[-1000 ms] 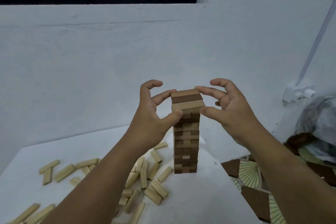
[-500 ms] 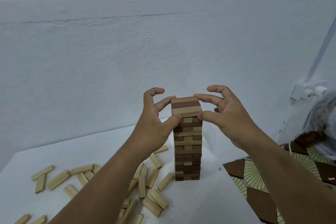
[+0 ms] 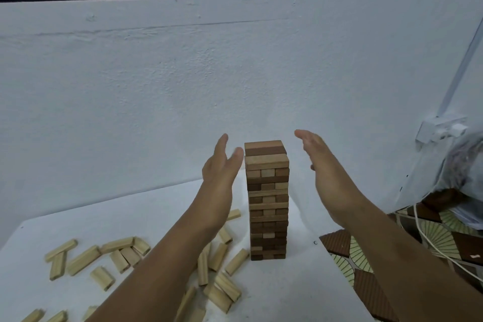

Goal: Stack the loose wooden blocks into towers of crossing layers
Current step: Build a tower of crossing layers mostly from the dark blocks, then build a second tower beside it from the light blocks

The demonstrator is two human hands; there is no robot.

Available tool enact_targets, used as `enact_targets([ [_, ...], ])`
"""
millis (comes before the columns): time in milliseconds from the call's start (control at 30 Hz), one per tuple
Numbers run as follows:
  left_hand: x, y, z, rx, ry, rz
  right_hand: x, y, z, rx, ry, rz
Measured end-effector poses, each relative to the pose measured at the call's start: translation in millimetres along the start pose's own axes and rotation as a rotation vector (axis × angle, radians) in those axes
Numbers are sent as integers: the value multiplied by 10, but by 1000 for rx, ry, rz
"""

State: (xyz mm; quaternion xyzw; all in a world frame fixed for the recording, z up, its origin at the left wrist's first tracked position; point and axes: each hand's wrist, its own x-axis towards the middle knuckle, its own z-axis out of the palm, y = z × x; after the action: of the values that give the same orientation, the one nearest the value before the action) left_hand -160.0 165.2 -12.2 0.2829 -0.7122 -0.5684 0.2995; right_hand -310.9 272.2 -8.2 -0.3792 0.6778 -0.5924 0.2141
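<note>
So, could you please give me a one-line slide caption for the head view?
Open left hand and right hand flank the block tower, loose blocks scattered on the white table.

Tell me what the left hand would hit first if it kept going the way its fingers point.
Probably the white wall: the left hand points up and away beside the tower, seemingly just clear of it.

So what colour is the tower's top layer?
Light and dark brown wood on the tower, seen from the head camera.

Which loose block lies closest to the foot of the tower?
The pale block lying slantwise just left of the tower base; the other loose blocks lie farther left.
</note>
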Motion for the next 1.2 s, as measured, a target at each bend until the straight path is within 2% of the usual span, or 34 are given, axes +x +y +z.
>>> enact_targets([
  [100, 17, -34, 150, 80, 80, -107, 77, 66, 155, -114, 23, 77],
  [200, 132, -133, 229, 75, 146, -165, 161, 91, 299, -223, 67, 67],
  [300, 140, -121, 291, 65, 138, -137, 124, 92, 363, -227, 122, 147],
  [600, 86, -123, 332, 92, 128, -108, 108, 118, 372, -276, 106, 139],
  [867, -2, 83, 271, 142, 104, -189, 54, 3, 346, -247, 107, 178],
  [1000, -117, 176, 138, 92, 142, -136, -29, -31, 249, -135, 200, 52],
  [1200, -536, 274, -123, 90, 388, 207, -421, -311, 336, -241, 391, -473],
])
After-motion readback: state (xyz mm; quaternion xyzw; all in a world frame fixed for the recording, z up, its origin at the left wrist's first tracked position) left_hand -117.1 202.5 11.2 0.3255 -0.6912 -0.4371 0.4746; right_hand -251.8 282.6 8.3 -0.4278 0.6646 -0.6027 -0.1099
